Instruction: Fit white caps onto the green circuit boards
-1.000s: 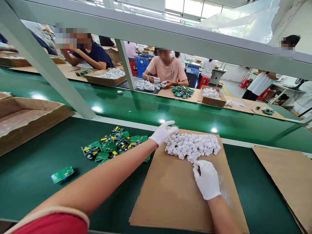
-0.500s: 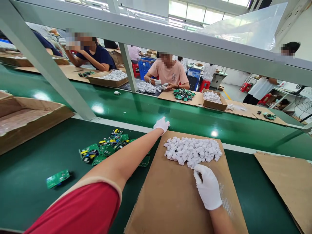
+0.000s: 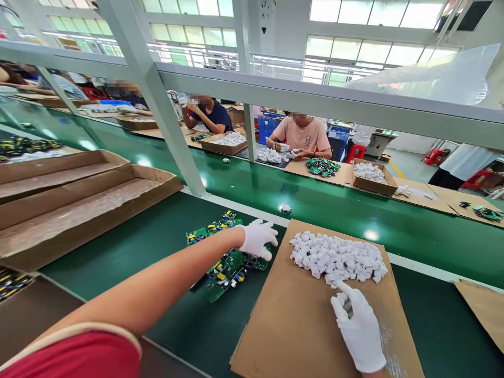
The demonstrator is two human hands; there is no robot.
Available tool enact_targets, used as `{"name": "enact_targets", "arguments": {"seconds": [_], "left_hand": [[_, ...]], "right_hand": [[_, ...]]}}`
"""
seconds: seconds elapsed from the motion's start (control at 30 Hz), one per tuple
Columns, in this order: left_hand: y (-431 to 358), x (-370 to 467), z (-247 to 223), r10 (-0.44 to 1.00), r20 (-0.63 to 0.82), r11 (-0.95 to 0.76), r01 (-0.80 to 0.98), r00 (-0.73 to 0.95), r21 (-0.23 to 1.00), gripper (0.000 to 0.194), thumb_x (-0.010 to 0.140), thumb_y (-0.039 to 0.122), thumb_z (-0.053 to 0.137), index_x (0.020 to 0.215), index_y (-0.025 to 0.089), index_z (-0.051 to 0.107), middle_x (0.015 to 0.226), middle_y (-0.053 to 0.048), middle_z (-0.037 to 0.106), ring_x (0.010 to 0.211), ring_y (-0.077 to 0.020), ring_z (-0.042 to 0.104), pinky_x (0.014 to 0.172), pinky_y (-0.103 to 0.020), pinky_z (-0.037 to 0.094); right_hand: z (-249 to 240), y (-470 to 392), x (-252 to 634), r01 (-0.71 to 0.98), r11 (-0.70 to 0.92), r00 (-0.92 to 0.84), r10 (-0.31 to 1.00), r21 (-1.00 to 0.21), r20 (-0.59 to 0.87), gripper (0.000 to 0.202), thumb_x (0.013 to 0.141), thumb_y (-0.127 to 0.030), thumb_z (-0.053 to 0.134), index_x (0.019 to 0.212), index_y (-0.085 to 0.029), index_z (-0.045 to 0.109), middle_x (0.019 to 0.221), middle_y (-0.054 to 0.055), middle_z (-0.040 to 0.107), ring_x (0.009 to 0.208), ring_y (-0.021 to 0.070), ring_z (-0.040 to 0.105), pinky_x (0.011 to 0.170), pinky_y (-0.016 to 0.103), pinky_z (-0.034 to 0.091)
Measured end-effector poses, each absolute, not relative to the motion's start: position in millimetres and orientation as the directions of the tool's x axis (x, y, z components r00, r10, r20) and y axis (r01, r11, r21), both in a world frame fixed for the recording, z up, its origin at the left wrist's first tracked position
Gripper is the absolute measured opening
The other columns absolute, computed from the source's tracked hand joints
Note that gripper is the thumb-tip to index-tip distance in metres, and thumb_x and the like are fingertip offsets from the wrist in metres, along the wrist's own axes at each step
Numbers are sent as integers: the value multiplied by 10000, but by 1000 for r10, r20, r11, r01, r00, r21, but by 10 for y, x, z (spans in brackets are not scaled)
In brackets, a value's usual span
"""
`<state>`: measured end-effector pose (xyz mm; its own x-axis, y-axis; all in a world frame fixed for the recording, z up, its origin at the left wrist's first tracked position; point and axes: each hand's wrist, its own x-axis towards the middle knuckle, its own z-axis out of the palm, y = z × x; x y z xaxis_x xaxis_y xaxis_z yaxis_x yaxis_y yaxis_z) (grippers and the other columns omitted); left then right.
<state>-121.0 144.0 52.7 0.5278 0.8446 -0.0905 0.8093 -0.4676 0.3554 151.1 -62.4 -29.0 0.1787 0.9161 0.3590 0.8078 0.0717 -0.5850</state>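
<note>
In the head view, the white-gloved left hand (image 3: 259,239), fingers spread wide, is at the pile of green circuit boards (image 3: 232,266) near the frame's centre, on the dark-green table (image 3: 129,252). Lower right, the white-gloved right hand (image 3: 359,325) curls, forefinger by the heap of small white pieces (image 3: 338,257) on flat brown cardboard (image 3: 291,315); I cannot tell whether it grips anything.

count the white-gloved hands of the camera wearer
2: the left hand, over the circuit boards, and the right hand, by the near edge of the white pieces on the cardboard sheet. Neither is hidden.
</note>
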Motion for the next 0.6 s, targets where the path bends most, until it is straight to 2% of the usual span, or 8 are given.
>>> {"name": "enact_targets", "arguments": {"seconds": [0.07,0.13,0.23,0.3,0.37,0.47,0.53,0.6], "left_hand": [[1214,-1321,497,718,-194,-604,737,668,302,472,449,331,775,911,333,677,1233,-29,559,1259,-337,336,1028,-495,160],[1045,-1368,441,655,-246,-684,699,715,208,591,456,323,775,1029,325,629,1354,-64,433,1306,-361,230,1020,-562,89],[922,-1393,394,684,-213,-688,714,698,132,578,506,278,755,1064,314,606,1393,-64,376,1325,-346,183,1029,-565,69],[894,-1409,424,707,-168,-664,727,687,177,552,526,268,745,1060,311,610,1393,-57,376,1327,-345,178,1036,-552,90],[871,-1406,489,736,-97,-620,725,670,299,524,542,256,733,1052,290,618,1395,-63,371,1324,-352,178,1038,-529,136],[787,-1281,585,780,37,-504,591,625,630,478,571,237,710,1041,236,621,1361,-79,415,1302,-325,245,1043,-456,203],[679,-1084,619,802,83,-333,329,591,884,477,582,243,713,1045,203,606,1262,-89,512,1211,-279,396,1008,-398,286],[544,-817,622,812,41,-22,-39,583,999,451,605,260,710,1031,172,591,1088,-89,607,1004,-224,551,870,-340,413]], "right_hand": [[-313,-615,1508,808,94,157,918,-582,365,315,806,-329,519,1095,-205,540,721,8,589,599,161,559,632,289,447],[-329,-611,1512,806,98,151,919,-584,364,305,799,-323,528,1081,-211,546,726,8,593,610,165,564,637,290,451],[-296,-621,1535,784,77,171,927,-617,333,289,806,-297,517,1084,-225,551,783,19,605,651,169,575,647,292,467],[-220,-627,1551,760,86,160,936,-644,314,256,819,-264,488,1059,-233,570,883,41,615,747,178,590,682,292,480],[-115,-612,1556,759,106,126,944,-642,305,242,821,-227,462,1025,-237,592,979,55,610,868,192,584,751,301,477],[12,-511,1529,825,55,130,950,-562,284,277,813,-207,454,1052,-241,589,989,50,605,894,196,574,784,317,462],[38,-409,1489,885,-17,164,947,-466,277,286,798,-224,483,1064,-227,586,978,53,594,870,198,571,753,311,460],[20,-321,1439,922,-52,171,944,-383,282,263,782,-234,515,1030,-209,598,967,58,579,842,194,569,724,294,451]]}}
